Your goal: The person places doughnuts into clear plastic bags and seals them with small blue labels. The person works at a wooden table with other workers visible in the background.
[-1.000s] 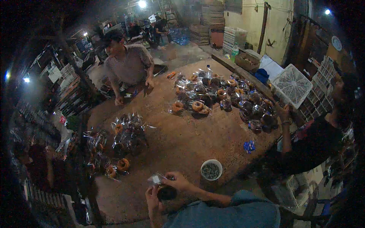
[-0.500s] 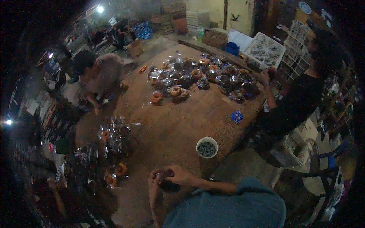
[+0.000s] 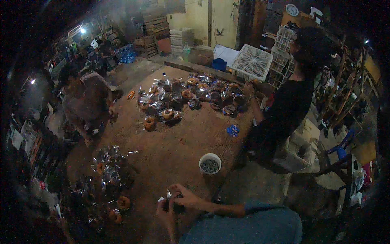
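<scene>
My left hand (image 3: 165, 213) and my right hand (image 3: 185, 198) meet above the near edge of the brown table (image 3: 162, 150). Between their closed fingers is a small dark thing with pale, shiny film (image 3: 169, 194) sticking up; its kind is too dim to tell. Beyond my right hand stands a white bucket (image 3: 210, 164) with small grey bits inside. To the left of my hands lies a pile of shiny clear wrapping (image 3: 113, 162) with brown ring-shaped pieces (image 3: 123, 202) among it.
A large heap of brown rings in clear wrap (image 3: 187, 94) covers the table's far part. A blue packet (image 3: 232, 130) lies near the right edge. One person (image 3: 87, 99) works at the left, another (image 3: 280, 110) at the right. White crates (image 3: 254, 61) stand behind.
The view has shifted, so the table's contents appear further left. My hands stay together, and shiny pale film now stands out between my fingers.
</scene>
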A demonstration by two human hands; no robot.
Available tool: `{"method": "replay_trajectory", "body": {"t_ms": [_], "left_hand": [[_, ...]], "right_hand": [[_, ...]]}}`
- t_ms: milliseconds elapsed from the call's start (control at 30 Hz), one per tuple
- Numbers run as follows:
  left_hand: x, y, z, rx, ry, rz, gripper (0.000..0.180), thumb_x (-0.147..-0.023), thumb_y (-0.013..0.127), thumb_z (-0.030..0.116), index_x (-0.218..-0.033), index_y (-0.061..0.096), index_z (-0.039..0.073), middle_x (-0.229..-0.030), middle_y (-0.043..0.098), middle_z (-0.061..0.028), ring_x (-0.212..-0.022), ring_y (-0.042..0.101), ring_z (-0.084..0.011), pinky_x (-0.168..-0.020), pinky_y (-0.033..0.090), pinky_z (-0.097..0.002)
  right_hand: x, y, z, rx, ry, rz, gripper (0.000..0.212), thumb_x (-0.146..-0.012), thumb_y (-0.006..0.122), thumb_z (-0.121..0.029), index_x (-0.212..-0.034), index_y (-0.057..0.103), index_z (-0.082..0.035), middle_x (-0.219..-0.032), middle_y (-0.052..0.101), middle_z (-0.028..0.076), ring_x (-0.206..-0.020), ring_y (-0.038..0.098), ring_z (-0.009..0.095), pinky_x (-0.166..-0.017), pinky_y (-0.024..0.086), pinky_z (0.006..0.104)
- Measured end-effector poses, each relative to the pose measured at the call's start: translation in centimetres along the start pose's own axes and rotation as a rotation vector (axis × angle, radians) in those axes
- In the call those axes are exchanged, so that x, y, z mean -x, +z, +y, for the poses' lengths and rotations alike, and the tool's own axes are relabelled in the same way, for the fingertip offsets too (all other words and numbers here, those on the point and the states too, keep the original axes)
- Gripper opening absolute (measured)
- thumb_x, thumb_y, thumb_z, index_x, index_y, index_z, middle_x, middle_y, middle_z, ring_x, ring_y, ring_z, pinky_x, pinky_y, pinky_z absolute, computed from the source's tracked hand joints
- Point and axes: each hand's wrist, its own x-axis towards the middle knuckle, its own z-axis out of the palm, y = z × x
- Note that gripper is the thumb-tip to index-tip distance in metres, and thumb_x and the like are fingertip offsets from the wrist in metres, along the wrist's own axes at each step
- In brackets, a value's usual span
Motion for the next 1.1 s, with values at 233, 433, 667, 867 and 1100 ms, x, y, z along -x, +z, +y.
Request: {"method": "replay_trajectory", "body": {"t_ms": [233,433,667,867,1100], "left_hand": [[1.1,1.0,1.0,0.0,0.021,0.227,0.014,-0.089,0.07,0.001,-0.102,0.068,-0.004,-0.101,0.068,-0.0137,-0.088,0.067,-0.0201,-0.078,0.054,-0.0338],[4.3,1.6,0.7,-0.281,-0.054,0.281,0.015,-0.091,0.069,0.003,-0.105,0.07,-0.002,-0.094,0.069,-0.0112,-0.086,0.067,-0.0214,-0.076,0.055,-0.0363],[4.7,4.3,5.0,-0.107,-0.135,0.336,0.028,-0.087,0.074,0.008,-0.114,0.071,0.002,-0.106,0.074,-0.0147,-0.093,0.073,-0.0272,-0.082,0.058,-0.0338],[3.2,4.1,4.7,-0.453,0.106,0.142,0.03,-0.086,0.075,0.014,-0.116,0.072,0.007,-0.109,0.07,-0.0119,-0.1,0.068,-0.0299,-0.085,0.056,-0.0409],[2.9,0.9,1.3,-0.171,-0.091,0.114,0.025,-0.091,0.073,0.022,-0.112,0.073,0.008,-0.111,0.072,-0.0117,-0.104,0.069,-0.0293,-0.091,0.055,-0.0425]], "right_hand": [[-2.7,-1.6,2.6,0.502,-0.17,-0.237,0.023,-0.096,0.065,-0.018,-0.113,0.066,-0.002,-0.104,0.069,0.011,-0.102,0.063,0.019,-0.089,0.051,0.0347],[-0.8,-3.0,1.4,0.455,-0.059,-0.326,0.022,-0.095,0.069,-0.019,-0.106,0.068,-0.001,-0.109,0.07,0.011,-0.105,0.064,0.021,-0.093,0.051,0.0355],[-1.3,-3.5,-3.2,0.338,0.018,-0.282,0.015,-0.092,0.074,-0.01,-0.103,0.067,-0.003,-0.1,0.069,0.006,-0.093,0.065,0.014,-0.082,0.054,0.0313],[-3.4,-5.3,-2.5,0.192,0.108,-0.177,0.019,-0.089,0.076,-0.013,-0.102,0.068,-0.001,-0.097,0.071,0.006,-0.09,0.067,0.017,-0.081,0.055,0.0338],[-3.0,-4.3,-0.3,0.654,-0.268,-0.291,0.014,-0.089,0.072,-0.007,-0.101,0.07,0.002,-0.098,0.067,0.006,-0.088,0.063,0.015,-0.078,0.052,0.0324]]}}
